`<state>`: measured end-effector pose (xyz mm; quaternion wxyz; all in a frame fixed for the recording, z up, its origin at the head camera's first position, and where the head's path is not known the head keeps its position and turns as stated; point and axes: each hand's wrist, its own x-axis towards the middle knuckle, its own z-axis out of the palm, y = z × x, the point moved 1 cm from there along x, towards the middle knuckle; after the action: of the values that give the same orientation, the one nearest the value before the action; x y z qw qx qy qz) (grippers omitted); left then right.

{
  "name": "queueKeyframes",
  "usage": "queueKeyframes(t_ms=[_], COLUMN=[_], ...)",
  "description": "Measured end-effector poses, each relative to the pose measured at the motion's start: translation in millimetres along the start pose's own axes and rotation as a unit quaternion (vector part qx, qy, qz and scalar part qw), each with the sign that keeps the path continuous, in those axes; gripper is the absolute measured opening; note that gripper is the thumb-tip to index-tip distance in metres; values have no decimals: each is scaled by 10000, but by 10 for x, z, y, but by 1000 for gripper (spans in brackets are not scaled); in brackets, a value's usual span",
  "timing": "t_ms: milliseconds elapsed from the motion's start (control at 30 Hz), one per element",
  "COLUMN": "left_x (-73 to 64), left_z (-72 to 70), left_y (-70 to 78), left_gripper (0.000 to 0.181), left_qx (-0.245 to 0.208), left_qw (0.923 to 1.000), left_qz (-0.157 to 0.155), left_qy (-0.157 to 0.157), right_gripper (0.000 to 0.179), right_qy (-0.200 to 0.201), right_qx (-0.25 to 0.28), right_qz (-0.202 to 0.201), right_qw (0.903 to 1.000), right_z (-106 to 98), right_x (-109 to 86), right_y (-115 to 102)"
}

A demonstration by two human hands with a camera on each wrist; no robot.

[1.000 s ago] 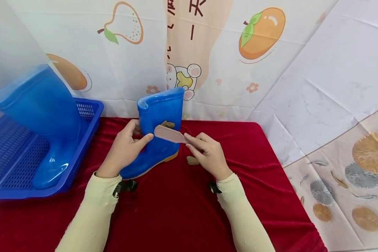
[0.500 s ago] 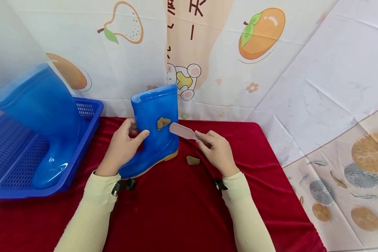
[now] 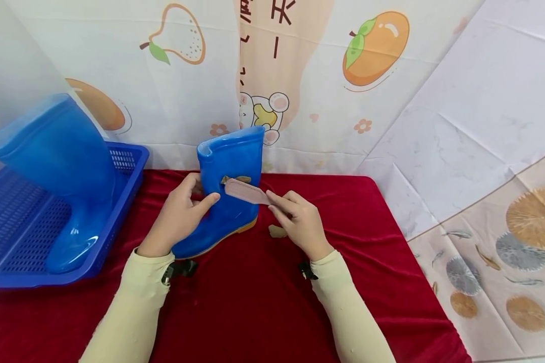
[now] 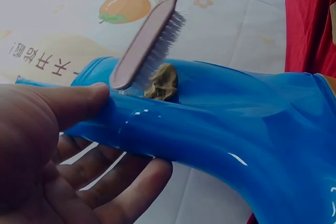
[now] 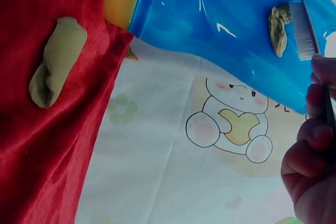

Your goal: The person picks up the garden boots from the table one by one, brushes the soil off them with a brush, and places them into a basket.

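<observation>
A blue rain boot (image 3: 236, 156) with a yellow-edged sole stands on the red cloth. My left hand (image 3: 177, 214) grips its shaft, thumb on the near side and fingers round the other, as the left wrist view shows. My right hand (image 3: 302, 222) holds a pinkish brush (image 3: 245, 191) by its handle. The brush's pale bristles (image 5: 303, 32) face the shaft, right at a brown, mud-like clump (image 4: 163, 82) stuck there. In the head view the brush head partly covers this clump. A second brown clump (image 3: 278, 231) lies on the cloth beside the boot's heel.
At the left, a blue plastic basket (image 3: 138, 166) holds another blue rain boot (image 3: 79, 166), leaning in it. Behind the red-covered table (image 3: 254, 302) hangs a white printed curtain (image 3: 327, 131). The table's right edge slants down toward the front.
The brush swung right, off the clump, half a second ago and is now back left over it. The boot's top leaned left and has returned right, with my left hand still on it.
</observation>
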<state>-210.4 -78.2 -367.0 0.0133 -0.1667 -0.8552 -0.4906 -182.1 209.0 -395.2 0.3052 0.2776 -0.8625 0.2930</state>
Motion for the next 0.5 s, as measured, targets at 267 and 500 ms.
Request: queueKeyframes(t_ms=[267,500], left_x=[19,9], left_z=[1,30], left_y=[-55,-32], left_gripper=[51,51], left_qx=[-101,-102], left_qw=[9994,9999], left_qz=[-172,-56], left_qy=[276,77], right_gripper=[33,34], right_qy=[29,236], right_qx=[-230,159], right_qz=[474,116], right_qw=[9986,9995], right_z=[-150,-112], right_x=[-31,11], right_y=[180,97])
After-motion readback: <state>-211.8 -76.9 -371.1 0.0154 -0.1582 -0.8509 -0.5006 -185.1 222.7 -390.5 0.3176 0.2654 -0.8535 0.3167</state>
